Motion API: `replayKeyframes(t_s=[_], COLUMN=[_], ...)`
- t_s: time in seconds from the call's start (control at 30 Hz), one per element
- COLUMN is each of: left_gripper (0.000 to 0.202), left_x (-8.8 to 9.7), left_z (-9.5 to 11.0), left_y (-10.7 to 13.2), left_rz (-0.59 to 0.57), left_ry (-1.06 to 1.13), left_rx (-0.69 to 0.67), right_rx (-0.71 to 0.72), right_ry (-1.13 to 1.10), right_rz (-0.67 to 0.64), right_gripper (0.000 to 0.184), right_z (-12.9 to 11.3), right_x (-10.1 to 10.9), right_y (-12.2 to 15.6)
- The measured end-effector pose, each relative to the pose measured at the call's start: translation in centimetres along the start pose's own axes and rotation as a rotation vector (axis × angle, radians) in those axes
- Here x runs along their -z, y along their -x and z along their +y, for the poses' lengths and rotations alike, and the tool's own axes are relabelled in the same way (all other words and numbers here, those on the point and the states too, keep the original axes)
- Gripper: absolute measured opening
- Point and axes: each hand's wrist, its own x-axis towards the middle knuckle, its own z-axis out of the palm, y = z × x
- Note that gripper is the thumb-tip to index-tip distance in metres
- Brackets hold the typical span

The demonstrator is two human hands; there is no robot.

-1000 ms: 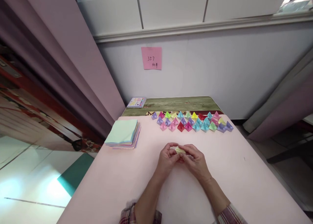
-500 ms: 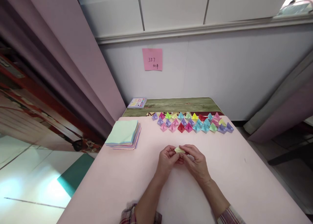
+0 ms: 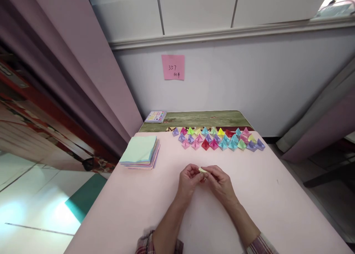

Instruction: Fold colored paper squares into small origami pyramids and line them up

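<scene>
Both my hands meet over the middle of the pink table (image 3: pixel 133 206). My left hand (image 3: pixel 189 181) and my right hand (image 3: pixel 220 183) pinch a small, pale yellow folded paper piece (image 3: pixel 202 170) between their fingertips, just above the tabletop. Most of the paper is hidden by my fingers. Beyond my hands, several small folded paper shapes (image 3: pixel 219 138) in purple, pink, red, green, yellow and blue lie in rows along the far edge.
A stack of pastel square paper sheets (image 3: pixel 140 151) lies at the far left of the table. A small colourful pack (image 3: pixel 155 116) sits on a green wooden surface (image 3: pixel 205 119) behind. A pink note (image 3: pixel 173 66) is stuck to the wall. Curtains hang on both sides.
My hands have drawn closer together around the yellow paper, which shows less than before. Nothing else has moved.
</scene>
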Motion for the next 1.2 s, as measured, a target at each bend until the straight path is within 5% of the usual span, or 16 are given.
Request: replayKeyframes(t_s=[0.23,0.8,1.2], left_gripper=[0.050,0.037,0.041], left_x=[0.6,0.6,0.4], left_z=[0.1,-0.3,-0.3], left_y=[0.0,0.0,-0.2], left_rz=[0.047,-0.013,0.028], left_ry=[0.069,0.083,-0.012], left_rx=[0.006,0.126,0.018], right_rx=[-0.149,-0.301,-0.306], right_ry=[-0.177,-0.244,-0.162], right_rz=[0.004,0.138,0.142], right_gripper=[0.030,0.039,0.029], right_z=[-0.8,0.1,0.2], right_x=[0.3,-0.3,-0.3], right_y=[0.1,0.4,0.4])
